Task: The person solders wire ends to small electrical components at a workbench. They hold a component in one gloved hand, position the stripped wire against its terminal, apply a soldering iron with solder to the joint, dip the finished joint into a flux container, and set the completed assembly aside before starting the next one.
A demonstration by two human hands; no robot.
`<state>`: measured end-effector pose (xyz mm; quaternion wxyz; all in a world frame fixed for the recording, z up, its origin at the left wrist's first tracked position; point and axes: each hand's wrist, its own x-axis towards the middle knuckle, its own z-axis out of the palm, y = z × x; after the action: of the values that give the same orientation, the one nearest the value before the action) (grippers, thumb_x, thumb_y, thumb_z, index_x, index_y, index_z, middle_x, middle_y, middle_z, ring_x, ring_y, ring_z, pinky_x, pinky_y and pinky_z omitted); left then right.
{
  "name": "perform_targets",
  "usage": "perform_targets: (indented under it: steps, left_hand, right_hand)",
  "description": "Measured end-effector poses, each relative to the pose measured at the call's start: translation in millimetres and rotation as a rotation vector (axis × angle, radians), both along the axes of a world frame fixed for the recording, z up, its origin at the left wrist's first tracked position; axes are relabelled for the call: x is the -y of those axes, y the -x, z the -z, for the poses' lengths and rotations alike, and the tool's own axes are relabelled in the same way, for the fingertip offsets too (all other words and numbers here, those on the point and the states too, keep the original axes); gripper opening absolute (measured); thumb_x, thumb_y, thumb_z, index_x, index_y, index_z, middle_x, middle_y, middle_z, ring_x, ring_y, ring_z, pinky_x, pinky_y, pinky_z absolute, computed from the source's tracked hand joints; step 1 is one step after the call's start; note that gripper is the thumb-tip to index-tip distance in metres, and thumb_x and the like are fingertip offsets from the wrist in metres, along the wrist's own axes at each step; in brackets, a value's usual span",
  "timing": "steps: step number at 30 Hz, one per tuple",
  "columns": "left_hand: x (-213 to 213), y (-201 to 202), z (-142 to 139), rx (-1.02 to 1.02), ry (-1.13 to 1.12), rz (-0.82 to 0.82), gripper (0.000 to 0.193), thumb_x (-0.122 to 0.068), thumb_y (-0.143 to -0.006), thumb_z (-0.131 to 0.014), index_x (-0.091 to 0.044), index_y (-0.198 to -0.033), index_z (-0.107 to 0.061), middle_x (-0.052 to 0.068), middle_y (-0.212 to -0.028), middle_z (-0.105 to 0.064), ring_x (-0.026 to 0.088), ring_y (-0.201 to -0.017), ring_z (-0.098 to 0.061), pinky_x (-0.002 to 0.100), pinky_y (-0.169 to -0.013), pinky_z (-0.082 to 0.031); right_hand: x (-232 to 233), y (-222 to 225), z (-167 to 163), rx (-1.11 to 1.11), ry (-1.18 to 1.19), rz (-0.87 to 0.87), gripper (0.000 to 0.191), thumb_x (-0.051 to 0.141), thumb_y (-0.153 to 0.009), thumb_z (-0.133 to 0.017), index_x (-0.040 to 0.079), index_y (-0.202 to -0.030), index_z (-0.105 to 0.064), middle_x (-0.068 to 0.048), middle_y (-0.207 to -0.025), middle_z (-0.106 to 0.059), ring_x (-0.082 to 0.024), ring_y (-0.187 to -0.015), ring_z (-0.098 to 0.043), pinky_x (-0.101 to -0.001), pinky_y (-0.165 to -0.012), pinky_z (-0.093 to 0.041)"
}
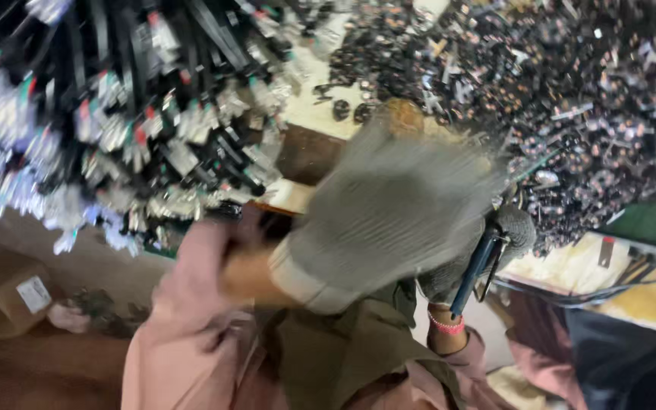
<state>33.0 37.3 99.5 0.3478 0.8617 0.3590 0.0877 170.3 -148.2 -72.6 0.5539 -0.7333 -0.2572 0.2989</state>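
My left hand (389, 212), in a grey knit glove, fills the middle of the view with its back toward me. It is blurred by motion, and its fingers point up toward a heap of small dark metal parts (586, 99). Whether it holds anything is hidden. Just below and to the right, my right hand (506, 239), also in a grey glove, grips a blue-handled tool (476, 269) that points down. A pink band (447, 324) circles that wrist. Pink sleeves and an olive garment (343, 357) cover the lower middle.
A large tangle of black cables with silver, red and green ends (115, 114) fills the upper left. A cardboard box (17, 300) sits low at the left. A wooden surface (309, 156) lies between the heaps. A green edge (651, 220) shows at the right.
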Motion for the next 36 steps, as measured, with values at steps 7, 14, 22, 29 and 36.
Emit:
perform_targets:
  steps: [7, 14, 22, 29, 36]
  left_hand:
    - [26, -26, -31, 0.442, 0.534, 0.512, 0.033, -0.016, -0.095, -0.06, -0.006, -0.126, -0.065, 0.014, -0.108, -0.068, 0.035, -0.095, -0.066, 0.052, -0.077, -0.053]
    - [-65, 90, 31, -0.991, 0.088, -0.379, 0.034, -0.014, -0.1, -0.058, -0.005, -0.132, -0.063, 0.016, -0.113, -0.068, 0.037, -0.097, -0.067, 0.054, -0.075, -0.054]
    - [-70, 93, 42, -1.107, 0.114, -0.391, 0.035, -0.013, -0.105, -0.056, -0.003, -0.138, -0.061, 0.019, -0.117, -0.067, 0.04, -0.099, -0.067, 0.057, -0.074, -0.055]
    - [-38, 51, -89, -0.582, -0.365, -0.806, 0.038, -0.01, -0.107, -0.054, 0.001, -0.143, -0.058, 0.023, -0.12, -0.066, 0.04, -0.096, -0.067, 0.055, -0.072, -0.056]
    - [42, 95, 8, 0.094, 0.541, -0.148, 0.034, -0.027, -0.096, -0.064, -0.009, -0.125, -0.069, 0.015, -0.114, -0.076, 0.029, -0.105, -0.074, 0.038, -0.089, -0.058]
  right_hand:
    - [-10, 10, -6, -0.016, -0.018, 0.037, 0.017, 0.013, -0.108, -0.059, 0.006, -0.093, -0.06, -0.007, -0.09, -0.063, -0.013, -0.069, -0.054, -0.0297, -0.062, -0.043]
    - [-7, 0, 5, -0.078, 0.068, 0.043, 0.023, 0.017, -0.117, -0.056, 0.006, -0.099, -0.063, -0.001, -0.083, -0.056, -0.011, -0.071, -0.05, -0.0284, -0.063, -0.04]
    - [-9, 0, -10, -0.019, 0.026, -0.025, 0.002, 0.001, -0.115, -0.058, 0.0, -0.113, -0.057, -0.007, -0.094, -0.06, -0.01, -0.076, -0.053, -0.0253, -0.068, -0.043]
    - [-33, 4, -26, 0.093, -0.155, 0.098, 0.028, -0.001, -0.105, -0.065, 0.002, -0.128, -0.049, -0.007, -0.105, -0.061, -0.012, -0.081, -0.059, -0.0261, -0.07, -0.049]
    - [-7, -13, -55, 0.599, 0.074, -0.319, 0.046, -0.002, -0.104, -0.064, 0.008, -0.147, -0.052, -0.012, -0.117, -0.066, -0.023, -0.09, -0.065, -0.0319, -0.079, -0.055]
